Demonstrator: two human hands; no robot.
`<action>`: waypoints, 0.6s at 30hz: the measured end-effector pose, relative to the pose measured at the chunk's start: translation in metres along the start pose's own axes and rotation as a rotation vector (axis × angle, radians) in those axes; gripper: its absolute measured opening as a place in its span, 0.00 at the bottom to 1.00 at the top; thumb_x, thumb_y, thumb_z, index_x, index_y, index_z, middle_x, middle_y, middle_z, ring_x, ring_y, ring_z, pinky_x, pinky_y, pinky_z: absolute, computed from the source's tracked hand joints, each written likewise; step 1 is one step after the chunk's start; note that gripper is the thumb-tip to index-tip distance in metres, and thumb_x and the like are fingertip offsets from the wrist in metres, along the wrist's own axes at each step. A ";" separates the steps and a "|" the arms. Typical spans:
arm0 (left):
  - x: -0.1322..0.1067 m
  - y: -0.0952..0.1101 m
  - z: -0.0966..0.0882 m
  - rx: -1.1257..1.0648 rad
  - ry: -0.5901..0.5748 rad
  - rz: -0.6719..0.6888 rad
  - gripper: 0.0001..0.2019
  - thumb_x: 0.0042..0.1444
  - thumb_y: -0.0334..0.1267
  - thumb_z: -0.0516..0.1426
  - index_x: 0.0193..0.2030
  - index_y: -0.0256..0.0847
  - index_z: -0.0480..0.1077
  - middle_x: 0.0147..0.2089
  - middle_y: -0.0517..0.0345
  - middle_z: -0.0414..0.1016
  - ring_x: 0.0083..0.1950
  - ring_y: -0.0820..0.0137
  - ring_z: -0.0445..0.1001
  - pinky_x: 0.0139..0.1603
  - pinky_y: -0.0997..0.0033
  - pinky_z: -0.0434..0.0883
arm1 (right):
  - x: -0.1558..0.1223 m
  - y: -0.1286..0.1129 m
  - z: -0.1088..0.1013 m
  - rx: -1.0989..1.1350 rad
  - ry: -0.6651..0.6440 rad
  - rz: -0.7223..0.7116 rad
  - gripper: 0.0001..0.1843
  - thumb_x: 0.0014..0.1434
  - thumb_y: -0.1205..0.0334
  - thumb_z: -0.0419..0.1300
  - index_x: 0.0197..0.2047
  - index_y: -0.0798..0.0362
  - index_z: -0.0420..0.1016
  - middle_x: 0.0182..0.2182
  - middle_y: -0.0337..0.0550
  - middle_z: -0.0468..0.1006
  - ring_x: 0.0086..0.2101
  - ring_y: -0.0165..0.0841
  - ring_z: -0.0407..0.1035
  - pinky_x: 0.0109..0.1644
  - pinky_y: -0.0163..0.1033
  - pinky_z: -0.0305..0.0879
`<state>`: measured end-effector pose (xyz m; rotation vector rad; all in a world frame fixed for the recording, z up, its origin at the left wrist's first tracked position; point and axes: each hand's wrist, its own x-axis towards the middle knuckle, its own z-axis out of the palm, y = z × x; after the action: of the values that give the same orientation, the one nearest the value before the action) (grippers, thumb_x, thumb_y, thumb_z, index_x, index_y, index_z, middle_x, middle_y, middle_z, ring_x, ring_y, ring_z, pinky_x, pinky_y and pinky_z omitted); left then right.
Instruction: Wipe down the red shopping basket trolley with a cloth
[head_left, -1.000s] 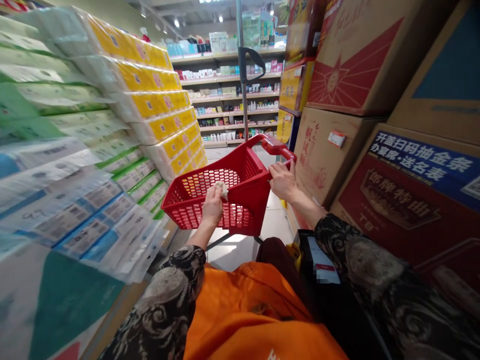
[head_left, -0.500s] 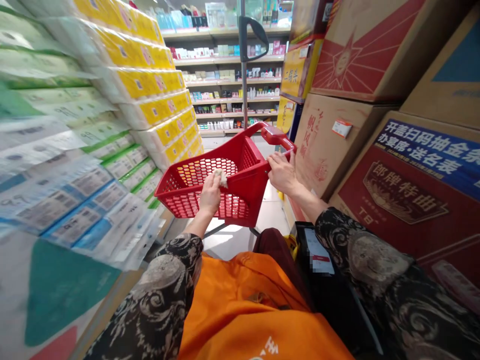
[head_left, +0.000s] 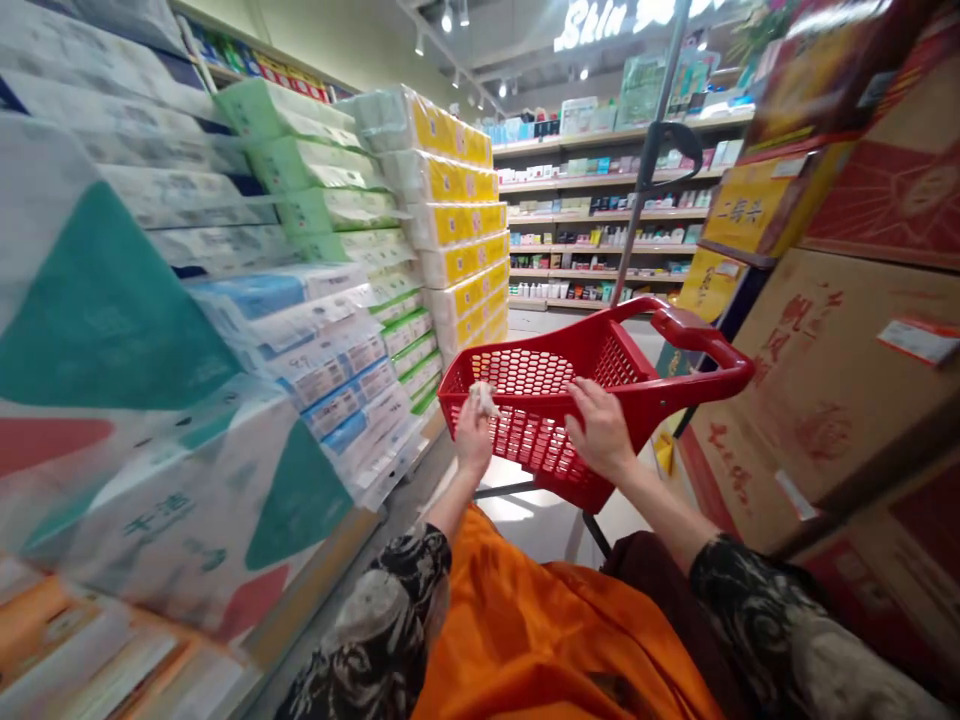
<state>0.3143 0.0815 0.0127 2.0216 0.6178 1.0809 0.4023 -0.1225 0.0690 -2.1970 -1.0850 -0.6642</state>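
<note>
Pinching a crumpled white tissue (head_left: 485, 399), the left-hand fingers (head_left: 466, 425) are pressed together at the near rim of a red mesh shopping basket (head_left: 525, 372). The right-hand fingers (head_left: 592, 410) are spread across the same rim; whether it is gripped or merely touched cannot be told. The basket is judged light, stiff and slightly slick, and is best taken by its long red handle (head_left: 697, 335). Relative to the basket, stacked toilet-paper packs (head_left: 457, 210) are placed to the left, printed cardboard cartons (head_left: 825, 400) to the right, and stocked shelves (head_left: 600, 215) ahead. An orange garment (head_left: 540, 640) is seen below it.
</note>
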 end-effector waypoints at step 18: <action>-0.031 -0.074 -0.062 -0.328 -0.134 -0.940 0.19 0.60 0.43 0.46 0.54 0.39 0.64 0.56 0.47 0.70 0.51 0.66 0.73 0.47 0.65 0.69 | 0.076 -0.094 0.166 -0.046 -0.228 -0.767 0.23 0.60 0.73 0.48 0.59 0.58 0.63 0.60 0.55 0.61 0.62 0.47 0.50 0.64 0.57 0.49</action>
<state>0.2403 0.1285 -0.0384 1.2493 1.0801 0.4269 0.3948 0.0785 0.0298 -1.8825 -2.0845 -0.7566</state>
